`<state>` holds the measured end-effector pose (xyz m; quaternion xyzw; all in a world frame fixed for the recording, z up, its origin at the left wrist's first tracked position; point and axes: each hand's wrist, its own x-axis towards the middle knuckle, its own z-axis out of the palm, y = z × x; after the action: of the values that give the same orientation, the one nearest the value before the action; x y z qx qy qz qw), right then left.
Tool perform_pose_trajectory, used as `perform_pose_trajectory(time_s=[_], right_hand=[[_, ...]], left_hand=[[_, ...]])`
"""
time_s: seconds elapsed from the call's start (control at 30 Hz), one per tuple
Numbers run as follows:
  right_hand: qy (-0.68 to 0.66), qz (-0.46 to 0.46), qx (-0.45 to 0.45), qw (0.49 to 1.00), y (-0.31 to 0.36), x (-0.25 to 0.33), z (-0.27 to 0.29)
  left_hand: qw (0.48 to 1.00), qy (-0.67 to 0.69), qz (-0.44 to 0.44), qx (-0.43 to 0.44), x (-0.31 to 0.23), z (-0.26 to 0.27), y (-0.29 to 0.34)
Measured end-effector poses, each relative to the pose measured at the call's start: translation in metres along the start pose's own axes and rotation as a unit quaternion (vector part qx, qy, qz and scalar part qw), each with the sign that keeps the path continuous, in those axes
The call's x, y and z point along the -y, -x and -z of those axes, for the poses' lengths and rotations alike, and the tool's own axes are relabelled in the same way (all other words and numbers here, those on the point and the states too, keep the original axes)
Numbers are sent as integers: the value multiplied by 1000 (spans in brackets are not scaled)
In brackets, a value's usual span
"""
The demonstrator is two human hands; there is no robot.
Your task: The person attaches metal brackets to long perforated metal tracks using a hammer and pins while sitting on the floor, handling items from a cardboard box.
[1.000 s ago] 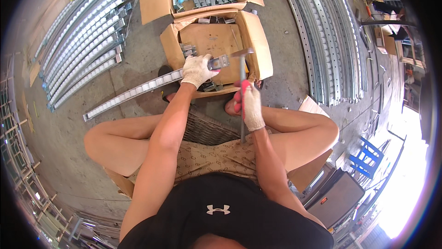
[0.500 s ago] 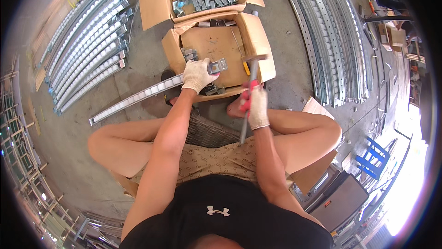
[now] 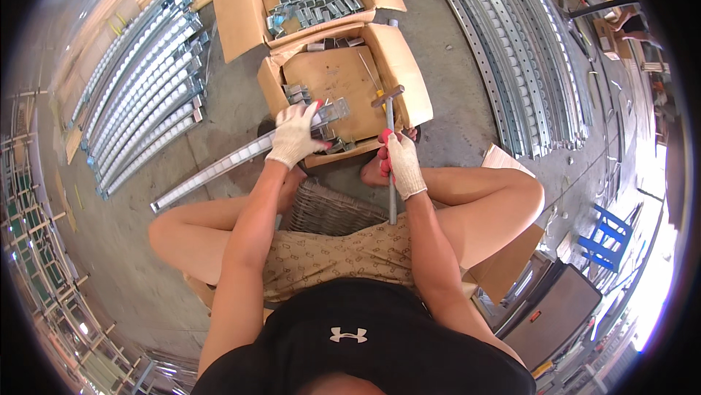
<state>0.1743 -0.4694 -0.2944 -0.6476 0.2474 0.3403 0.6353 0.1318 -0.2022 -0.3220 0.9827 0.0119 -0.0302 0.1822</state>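
Observation:
A roller track (image 3: 219,169), a narrow metal rail with white rollers, slants up to the near cardboard box (image 3: 413,77). A metal bracket (image 3: 336,110) sits at its upper end, over the box. My left hand (image 3: 293,136), in a white work glove with red fingertips, lies over the track just below that bracket, thumb and fingers spread. My right hand (image 3: 401,161), gloved alike, is wrapped round the shaft of a hammer (image 3: 390,114). The hammer stands head up by the box's right side, apart from the bracket.
Inside the near box lie loose brackets (image 3: 297,94) and a yellow-handled screwdriver (image 3: 380,94). Behind it, another carton (image 3: 254,19) holds many brackets. Finished-looking roller tracks (image 3: 146,88) lie at left; metal rails (image 3: 511,52) lie at right. A blue plastic stool (image 3: 604,238) stands far right.
My left hand has loosened and spread its fingers, shifting slightly left and down the track. The hammer, blurred before, is now steadier and more upright, its head slightly left.

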Motion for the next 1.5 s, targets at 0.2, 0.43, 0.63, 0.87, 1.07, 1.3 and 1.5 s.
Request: perform_pose_trajectory(time_s=[0.2,0.43,0.63,0.87,1.07,1.3,1.5], right_hand=[[2,44,-27,999,11,14,0],[-9,209,-82,974,3,0,-10],[25,31,9,999,22,10,-19],[81,23,98,992,44,-4,-23],[-82,133,-44,987,28,-13,-12],[-10,47,-42,998,44,-5,-30],[35,97,67,992,19,3,-16]], left_hand=[[976,-35,186,104,46,31,22],[968,-5,236,87,115,-6,76],[964,28,256,70,99,16,85],[971,23,237,26,84,17,68],[969,7,241,58,82,16,73],[971,-8,239,19,90,19,76],[969,3,245,14,102,15,84]])
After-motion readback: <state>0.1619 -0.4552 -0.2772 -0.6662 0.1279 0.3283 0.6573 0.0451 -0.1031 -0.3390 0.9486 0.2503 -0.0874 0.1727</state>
